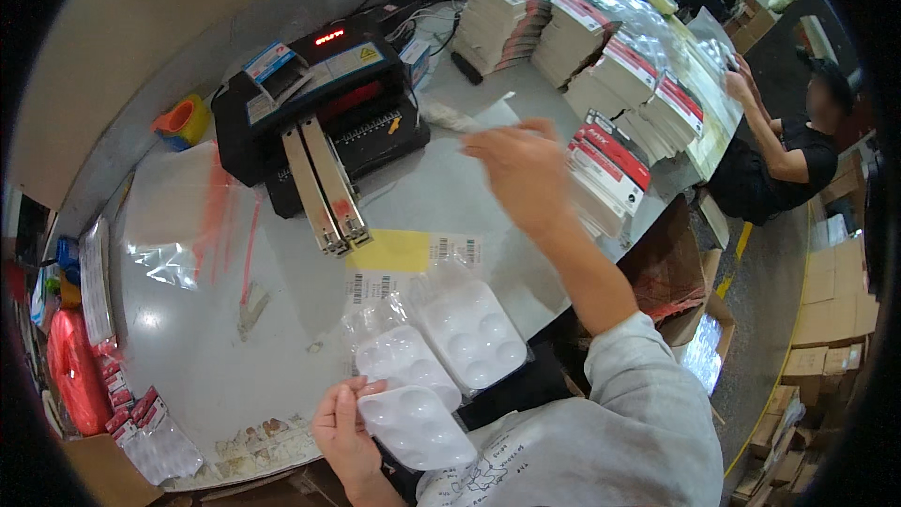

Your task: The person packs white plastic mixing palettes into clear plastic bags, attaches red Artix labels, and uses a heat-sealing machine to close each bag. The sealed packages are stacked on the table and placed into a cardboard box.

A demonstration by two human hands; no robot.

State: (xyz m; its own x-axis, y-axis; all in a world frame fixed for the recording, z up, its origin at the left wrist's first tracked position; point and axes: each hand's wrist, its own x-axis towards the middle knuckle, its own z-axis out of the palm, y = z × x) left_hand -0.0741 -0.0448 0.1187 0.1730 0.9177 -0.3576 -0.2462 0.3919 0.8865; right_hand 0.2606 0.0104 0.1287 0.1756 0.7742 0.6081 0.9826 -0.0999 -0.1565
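Observation:
At the table's near edge, my left hand (345, 434) grips a white plastic paint palette (419, 428) with round wells by its left corner. Just beyond it lie two more white palettes in clear bags, one nearer (404, 357) and one farther right (474, 333). My right hand (524, 174) is raised over the middle of the table, its fingers smeared by motion. It is close to a stack of red-and-white printed cards (605, 174). Whether it holds anything, I cannot make out. A yellow slip (387, 251) and barcode labels (457, 249) lie beyond the palettes.
A black machine (328, 103) with two metal rails (324, 188) stands at the far left. Tall card stacks (502, 23) fill the far right. Clear bags (174, 207) lie left, beside a tape roll (181, 122). Another person (784, 145) works at the right; a cardboard box (668, 268) stands below.

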